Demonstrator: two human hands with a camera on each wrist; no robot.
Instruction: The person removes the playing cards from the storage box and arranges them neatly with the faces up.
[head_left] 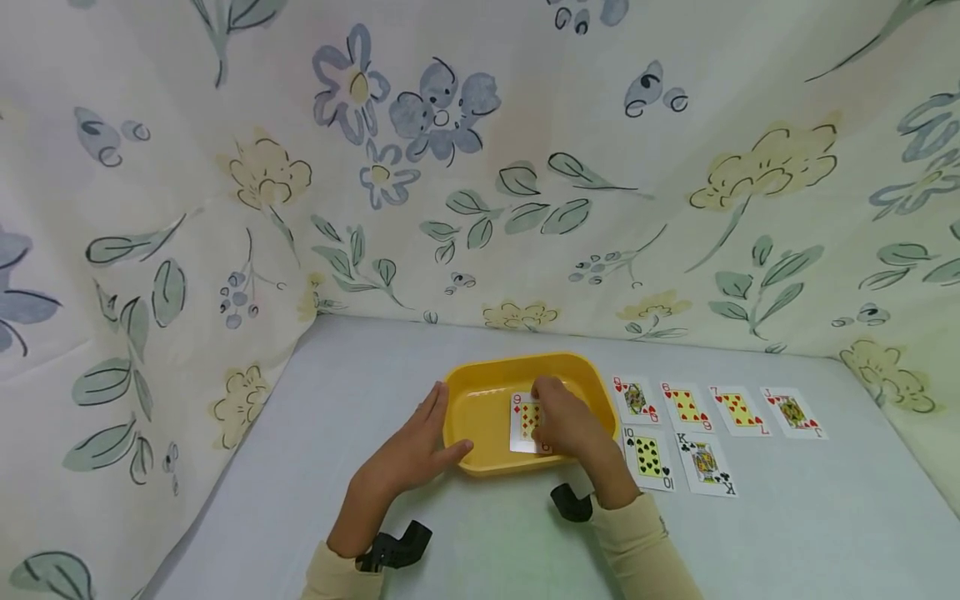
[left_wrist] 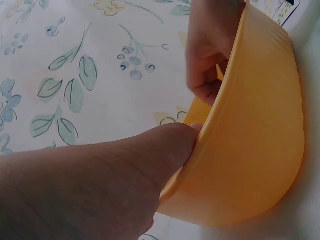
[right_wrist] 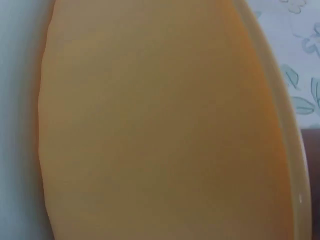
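A yellow plastic tray (head_left: 482,410) with raised sides stands on the table. Inside it is a nine of diamonds playing card (head_left: 523,427), face up. My right hand (head_left: 572,429) reaches in over the near right side and pinches this card by its right part, its fingers curled and partly covering it. My left hand (head_left: 405,454) rests against the tray's left end, fingers extended and thumb at the rim. In the left wrist view the left thumb (left_wrist: 175,145) touches the rim. The tray wall (right_wrist: 160,120) fills most of the right wrist view, hiding the right fingers.
Right of the tray lie a queen (head_left: 634,400), a six (head_left: 685,407), a seven (head_left: 738,411) and a jack (head_left: 792,413) in a row, all red. Below them lie a black ten (head_left: 648,458) and a king (head_left: 706,464). A floral cloth (head_left: 525,250) hangs behind the table.
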